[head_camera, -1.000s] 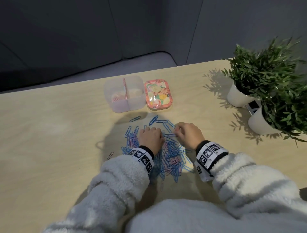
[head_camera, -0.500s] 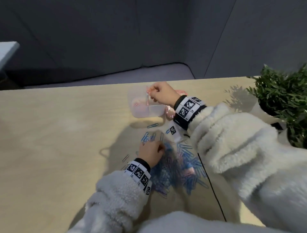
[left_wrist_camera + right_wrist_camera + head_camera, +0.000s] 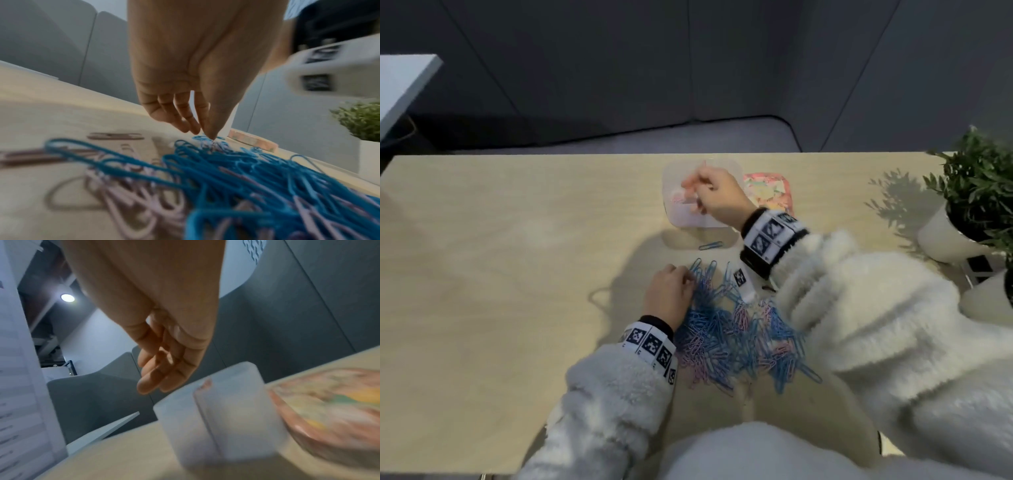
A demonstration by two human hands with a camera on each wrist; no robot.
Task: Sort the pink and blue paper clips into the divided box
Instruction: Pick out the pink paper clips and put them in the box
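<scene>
Paper clips [image 3: 736,337] tangled near box [image 3: 671,192]: left hand [image 3: 669,296] pinching one may drag neighbours; right hand [image 3: 714,195], fingers loose over box, may drop into wrong side.

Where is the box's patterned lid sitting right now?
In the head view the patterned lid lies flat on the table, against the right side of the divided box, just beyond the right hand.

Dark grey wall panels [image 3: 619,68], pale wooden table [image 3: 482,274], possibly ceiling spotlight [image 3: 67,298]
</scene>
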